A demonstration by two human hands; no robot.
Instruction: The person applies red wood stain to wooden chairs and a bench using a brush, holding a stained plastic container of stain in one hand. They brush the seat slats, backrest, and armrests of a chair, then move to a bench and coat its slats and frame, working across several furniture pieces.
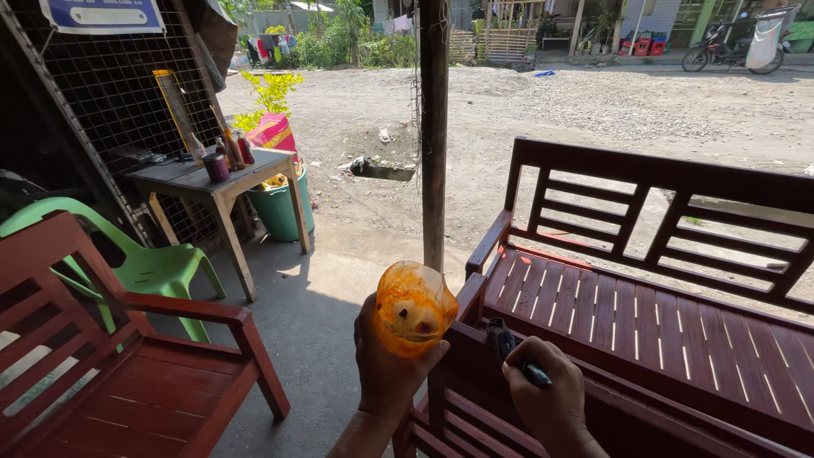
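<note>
Setting: shaded concrete floor (314,314) under a roofed front, sunlit dirt yard (593,110) beyond.

Nearest: left hand (386,360), fingers wrapped around a translucent cup (413,307) stained orange-red, tilted so its mouth faces the camera, held up just left of the bench arm. Right hand (547,394), fingers closed on a dark brush handle (513,352); the brush end lies against the top of the armrest (475,309) of the red-brown slatted bench (644,322). Bristles not visible.

Edges: bench seat runs rightward, open and bare; backrest slats rise behind it. A red-brown armchair (127,373) stands at lower left, well apart from the bench, with a strip of floor between them.

Middle: green plastic chair (144,263) behind the armchair. A wooden post (434,127) stands upright just past the cup.

Further: small grey desk (216,178) by a wire-mesh wall (102,93), carrying bottles (233,151); a green bucket (284,208) beside its legs.

Far: a parked motorcycle (733,47) at the yard's edge.
</note>
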